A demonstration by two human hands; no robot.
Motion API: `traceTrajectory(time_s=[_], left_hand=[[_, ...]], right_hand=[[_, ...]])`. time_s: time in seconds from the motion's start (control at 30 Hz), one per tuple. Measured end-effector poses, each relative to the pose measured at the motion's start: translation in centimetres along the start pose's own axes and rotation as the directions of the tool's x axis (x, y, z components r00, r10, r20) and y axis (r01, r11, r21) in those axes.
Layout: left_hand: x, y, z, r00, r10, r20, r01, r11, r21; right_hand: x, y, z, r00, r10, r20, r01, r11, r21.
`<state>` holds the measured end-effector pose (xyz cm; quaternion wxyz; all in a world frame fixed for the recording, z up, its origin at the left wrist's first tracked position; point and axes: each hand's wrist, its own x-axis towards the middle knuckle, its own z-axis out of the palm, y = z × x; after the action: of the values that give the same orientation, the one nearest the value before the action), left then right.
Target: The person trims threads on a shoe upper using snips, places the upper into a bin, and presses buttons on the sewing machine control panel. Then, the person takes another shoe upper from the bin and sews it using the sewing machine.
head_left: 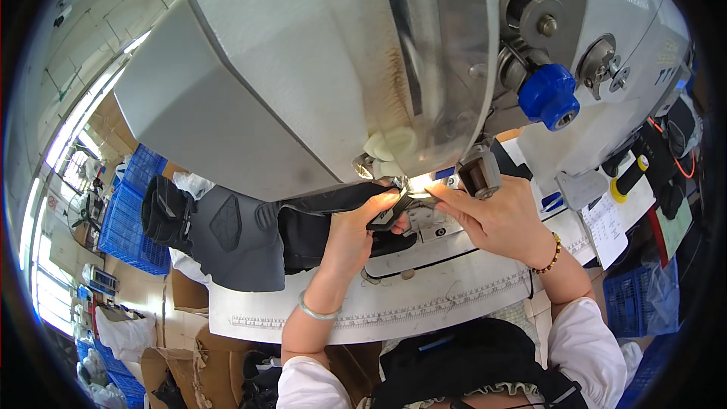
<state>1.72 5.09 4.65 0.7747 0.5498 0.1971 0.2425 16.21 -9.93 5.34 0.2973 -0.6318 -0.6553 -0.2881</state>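
My left hand [351,235] pinches the dark end of a grey-and-black padded piece [241,238], its thumb on top of a small black tab with light marks. The piece stretches left across the table and carries a raised hexagonal panel. Both hands meet under the head of a large grey sewing machine [273,83], where a lamp glares on the needle area. My right hand [496,220] reaches in from the right with its index finger stretched to the edge of the work beside the needle. Its lower fingers are partly hidden, and nothing shows in its grasp.
A ruler strip [424,307] curves along the white table's front edge. Blue crates [135,216] stand at the left, above torn cardboard boxes [178,367]. On the right are a yellow-ended black thread spool [630,179], a written paper sheet [604,227] and another blue crate [625,303].
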Motion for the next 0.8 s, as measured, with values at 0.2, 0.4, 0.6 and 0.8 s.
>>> traceTrajectory(time_s=[0.2,0.4,0.6,0.8], left_hand=[[0.4,0.2,-0.2,0.998,-0.057,-0.034,0.056,0.998,-0.034],[0.7,0.3,-0.5,0.998,-0.053,-0.015,0.053,0.998,-0.017],[1.1,0.3,-1.0,0.997,-0.072,0.014,0.072,0.997,-0.024],[1.1,0.1,-1.2,0.997,-0.07,0.026,0.071,0.997,-0.037]], right_hand=[[0.0,0.1,0.8,0.999,0.011,-0.042,-0.011,1.0,0.008],[-0.2,0.3,1.2,0.995,0.033,-0.092,-0.019,0.988,0.153],[-0.5,-0.4,0.6,1.0,0.018,-0.003,-0.017,0.996,0.086],[-0.3,-0.8,0.6,1.0,0.031,0.004,-0.031,0.998,0.06]])
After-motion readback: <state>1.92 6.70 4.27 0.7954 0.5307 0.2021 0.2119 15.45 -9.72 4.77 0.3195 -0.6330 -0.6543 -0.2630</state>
